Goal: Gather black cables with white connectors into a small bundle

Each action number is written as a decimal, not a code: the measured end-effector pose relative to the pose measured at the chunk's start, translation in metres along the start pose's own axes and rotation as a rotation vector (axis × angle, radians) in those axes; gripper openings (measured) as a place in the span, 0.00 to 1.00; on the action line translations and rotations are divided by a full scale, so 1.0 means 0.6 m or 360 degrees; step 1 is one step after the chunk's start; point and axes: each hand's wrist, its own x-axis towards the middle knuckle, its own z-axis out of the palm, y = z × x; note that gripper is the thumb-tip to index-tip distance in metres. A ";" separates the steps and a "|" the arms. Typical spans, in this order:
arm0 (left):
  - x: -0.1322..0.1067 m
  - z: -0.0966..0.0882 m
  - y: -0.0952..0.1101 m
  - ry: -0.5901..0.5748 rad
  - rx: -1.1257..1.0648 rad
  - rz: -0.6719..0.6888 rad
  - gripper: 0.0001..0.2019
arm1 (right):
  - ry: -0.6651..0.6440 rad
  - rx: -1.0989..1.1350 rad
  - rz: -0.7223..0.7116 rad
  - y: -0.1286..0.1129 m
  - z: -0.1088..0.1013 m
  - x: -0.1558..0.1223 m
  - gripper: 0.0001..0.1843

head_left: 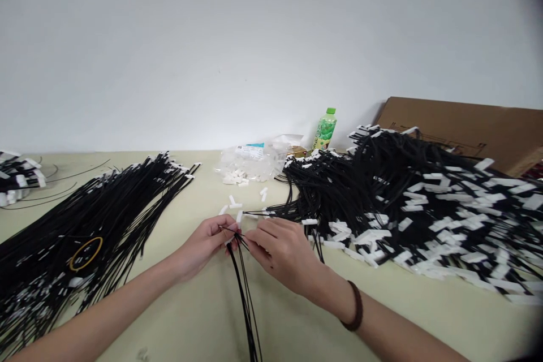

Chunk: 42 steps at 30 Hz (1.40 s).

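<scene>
Near the middle of the table, my left hand (214, 242) pinches the upper ends of a few thin black cables (246, 300), which hang down toward the front edge. Facing it from the right, my right hand (282, 246) has its fingers closed on strands of the same cables. A small white connector (239, 217) shows just above the fingertips. The exact contact between cable ends and fingers is partly hidden. Several loose white connectors (235, 203) lie on the table just beyond my hands.
A long pile of black cables (110, 203) with a yellow rubber band (86, 253) fills the left. On the right is a heap of cables with white connectors (458, 220), before a cardboard box (449, 124). A clear plastic bag (250, 158) and green bottle (326, 130) stand behind.
</scene>
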 end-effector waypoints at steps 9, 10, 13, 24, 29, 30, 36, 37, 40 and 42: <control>-0.001 0.001 0.003 0.0064 -0.0071 -0.0023 0.11 | 0.0003 0.0000 0.0005 0.003 -0.003 0.001 0.11; -0.001 0.001 0.003 0.0065 -0.0068 -0.0026 0.11 | 0.0005 0.0003 0.0004 0.003 -0.002 0.001 0.11; -0.001 0.001 0.004 0.0064 -0.0080 -0.0032 0.10 | 0.0030 0.0020 0.0013 0.002 -0.003 0.002 0.10; -0.002 -0.001 0.003 0.0010 -0.0126 0.0012 0.11 | 0.0247 0.0207 0.0095 -0.008 -0.022 0.012 0.06; -0.001 -0.002 0.000 0.0022 -0.0130 0.0022 0.11 | 0.0250 0.0227 0.0059 -0.011 -0.020 0.014 0.05; -0.002 -0.002 0.000 0.0031 -0.0131 0.0027 0.11 | 0.0246 0.0232 0.0057 -0.011 -0.020 0.014 0.05; -0.002 0.001 0.006 0.0038 -0.0167 -0.0011 0.11 | 0.0250 0.0313 0.0076 -0.014 -0.017 0.013 0.05; -0.002 0.002 0.008 0.0044 -0.0184 -0.0032 0.12 | 0.0265 0.0342 0.0063 -0.014 -0.018 0.012 0.05; -0.002 0.002 0.011 0.0074 -0.0253 -0.0083 0.14 | 0.0316 0.0431 0.0008 -0.012 -0.025 0.009 0.08; -0.001 -0.001 0.010 0.0083 -0.0295 -0.0096 0.15 | 0.0324 0.0467 -0.0014 -0.012 -0.028 0.008 0.09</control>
